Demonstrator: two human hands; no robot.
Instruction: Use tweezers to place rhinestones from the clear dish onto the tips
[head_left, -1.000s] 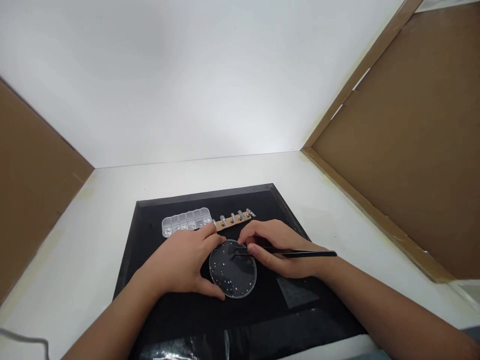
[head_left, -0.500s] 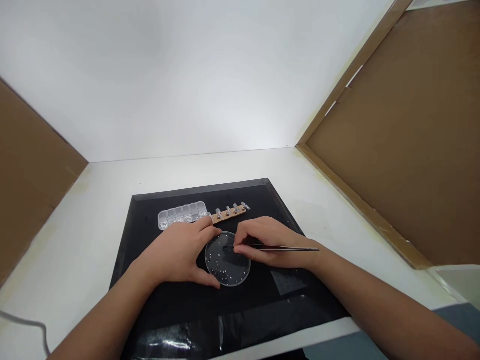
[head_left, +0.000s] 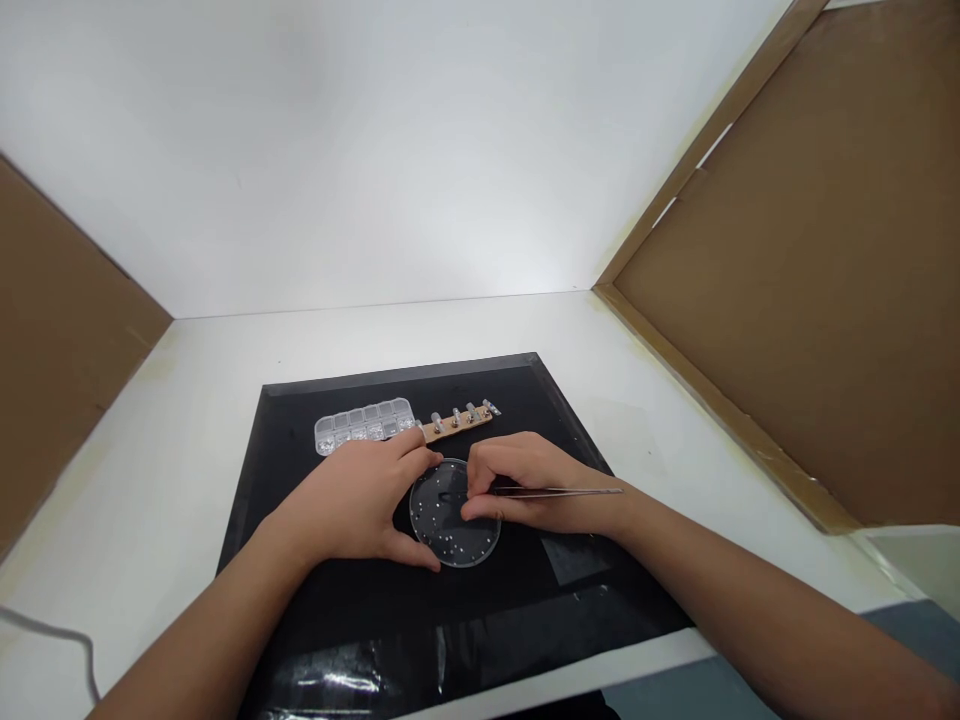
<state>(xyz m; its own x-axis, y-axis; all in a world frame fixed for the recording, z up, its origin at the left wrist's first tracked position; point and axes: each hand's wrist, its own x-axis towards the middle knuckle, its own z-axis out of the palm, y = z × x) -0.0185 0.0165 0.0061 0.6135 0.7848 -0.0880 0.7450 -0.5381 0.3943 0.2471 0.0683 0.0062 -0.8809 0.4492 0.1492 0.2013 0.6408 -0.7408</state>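
left hand (head_left: 352, 505) cups the left edge of the round clear plastic dish (head_left: 455, 514); right hand (head_left: 529, 480) pinches thin metal tweezers (head_left: 559, 491), tips inside it. black mat (head_left: 300, 470) lies bare near and left.

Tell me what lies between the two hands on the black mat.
In the head view, the round clear dish of small beads lies between the left hand and right hand.

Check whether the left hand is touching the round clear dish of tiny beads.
Touching: in the head view the left hand clasps the round clear dish rim with thumb and forefinger.
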